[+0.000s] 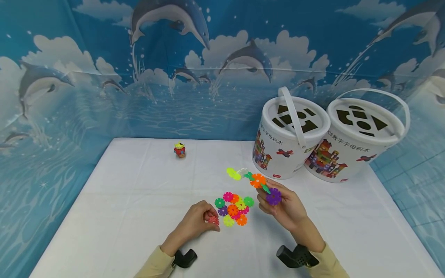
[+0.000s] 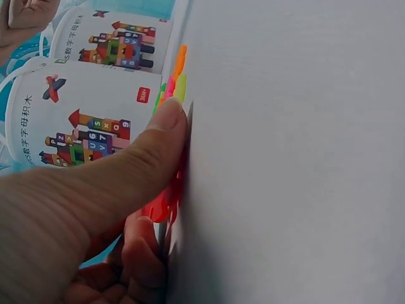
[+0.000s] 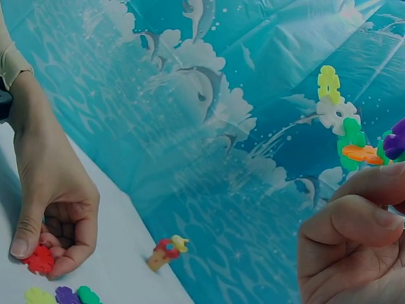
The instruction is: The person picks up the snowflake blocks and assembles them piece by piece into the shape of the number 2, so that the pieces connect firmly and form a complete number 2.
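Note:
My left hand (image 1: 195, 221) pinches a red notched snowflake disc (image 1: 213, 220) between thumb and fingers, low over the white tabletop. The right wrist view also shows this red disc (image 3: 40, 260) in the fingertips. In my right hand (image 1: 288, 210) is a chain of interlocked discs, raised above the table. A purple disc (image 1: 274, 196) is at the held end, followed by green, an orange disc (image 1: 258, 180), green again, a clear whitish disc (image 3: 338, 114) and a yellow disc (image 3: 328, 83) at the far end. Between the hands lies a loose pile of coloured discs (image 1: 233, 210).
Two white lidded buckets (image 1: 292, 154) with shape cutouts and handles stand at the back right of the table (image 1: 139, 185). A small red and yellow toy figure (image 1: 179, 150) is near the back edge. Behind hangs a blue dolphin-print cloth (image 1: 194, 108).

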### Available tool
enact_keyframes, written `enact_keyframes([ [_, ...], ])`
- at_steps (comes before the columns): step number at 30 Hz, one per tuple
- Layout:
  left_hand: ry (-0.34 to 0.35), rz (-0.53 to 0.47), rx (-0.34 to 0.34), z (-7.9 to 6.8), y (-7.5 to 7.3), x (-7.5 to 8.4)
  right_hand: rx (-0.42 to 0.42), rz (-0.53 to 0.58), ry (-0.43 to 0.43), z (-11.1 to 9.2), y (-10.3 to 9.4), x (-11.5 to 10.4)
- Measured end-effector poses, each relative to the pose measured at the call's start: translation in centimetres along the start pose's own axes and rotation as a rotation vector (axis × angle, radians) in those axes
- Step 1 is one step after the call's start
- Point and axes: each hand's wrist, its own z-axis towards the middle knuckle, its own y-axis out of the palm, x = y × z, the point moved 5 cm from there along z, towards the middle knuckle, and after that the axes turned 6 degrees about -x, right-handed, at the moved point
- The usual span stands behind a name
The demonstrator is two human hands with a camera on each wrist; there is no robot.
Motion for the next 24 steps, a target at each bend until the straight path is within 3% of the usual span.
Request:
enact_keyframes([
  [5,0.0,-0.002,0.001,0.0,-0.02,-0.07,0.006,0.006,0.01,-0.08,-0.04,-0.03],
  [19,-0.038,-0.027,-0.014,-0.07,-0.04,-0.17,-0.079,0.069,-0.009,-0.19,0.04,0.06],
  [24,-0.04,-0.031,-0.014,0.0,0.05,-0.27,-0.039,0.055,0.004,-0.19,0.03,0.03],
])
